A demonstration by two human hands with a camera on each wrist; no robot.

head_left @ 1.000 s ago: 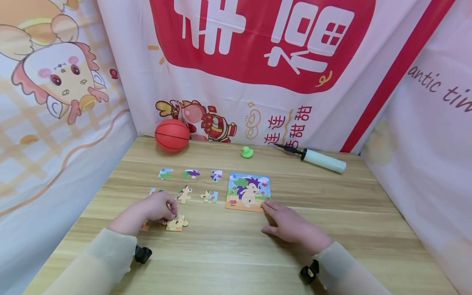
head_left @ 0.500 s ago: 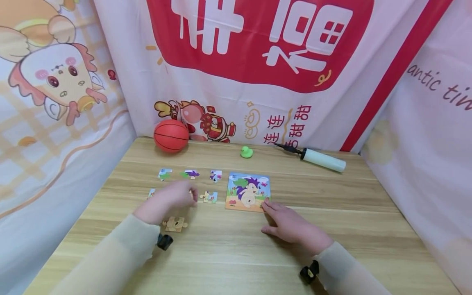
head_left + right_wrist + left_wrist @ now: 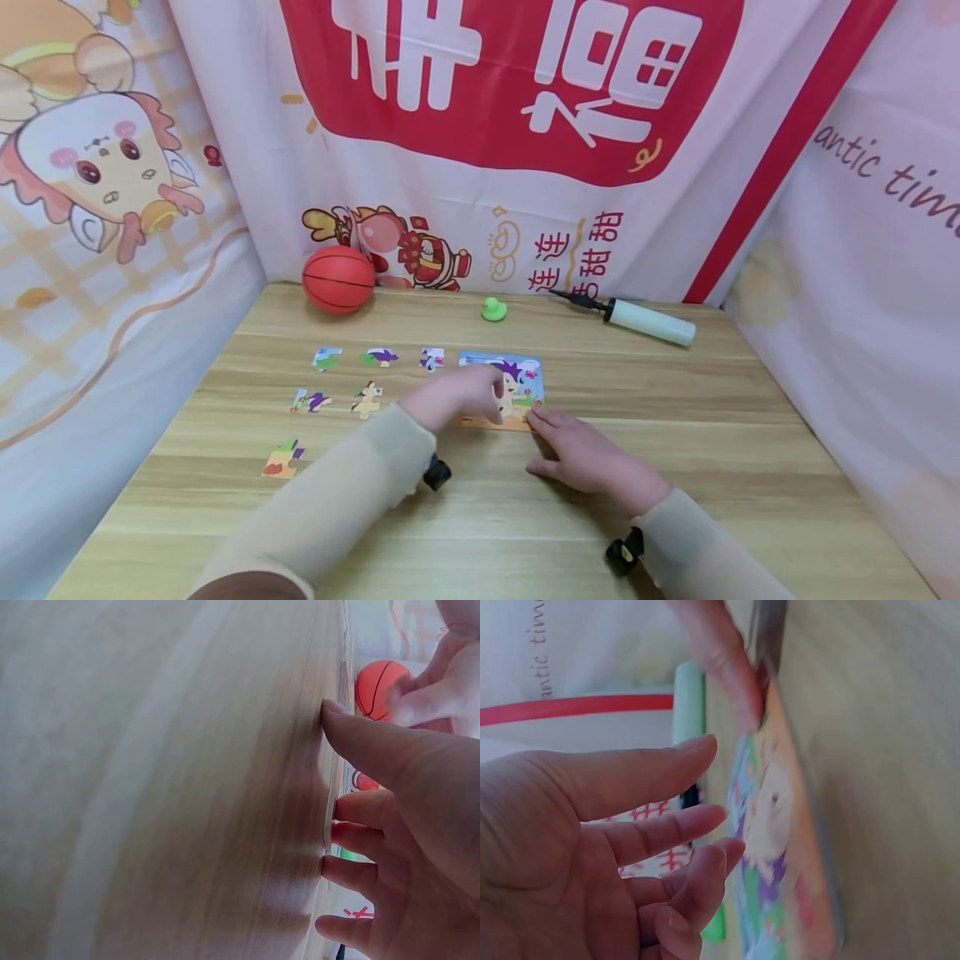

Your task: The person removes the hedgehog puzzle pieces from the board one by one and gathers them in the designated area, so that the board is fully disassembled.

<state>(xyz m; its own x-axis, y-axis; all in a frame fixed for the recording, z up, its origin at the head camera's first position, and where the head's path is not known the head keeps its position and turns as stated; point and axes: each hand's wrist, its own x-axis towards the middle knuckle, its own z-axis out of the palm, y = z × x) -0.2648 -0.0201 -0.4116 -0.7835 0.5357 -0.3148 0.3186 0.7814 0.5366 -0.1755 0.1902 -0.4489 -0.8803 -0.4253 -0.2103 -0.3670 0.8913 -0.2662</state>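
In the head view, the puzzle board (image 3: 531, 387) with a hedgehog picture lies flat on the table. Over its left part hovers my left hand (image 3: 463, 393), fingers loosely bent; the left wrist view shows nothing between thumb and fingers. At the board's lower right corner my right hand (image 3: 581, 450) rests with fingers extended, touching the edge. Left of the board lie loose jigsaw pieces: a blue-green one (image 3: 327, 358), a purple one (image 3: 381, 357), a butterfly one (image 3: 432, 358), a purple-and-green one (image 3: 311, 401), a cream one (image 3: 367, 400) and an orange one (image 3: 281, 460). My left arm hides some table between.
At the back of the wooden table (image 3: 675, 483) sit a small red basketball (image 3: 338, 279), a green toy duck (image 3: 493, 309) and a white hand pump (image 3: 648, 322). Printed cloth hangs (image 3: 420, 150) behind and on both sides.
My left hand has moved right from the lower loose pieces, across the middle row, to above the board. My right hand has stayed on the board's corner. The head view has shifted slightly.
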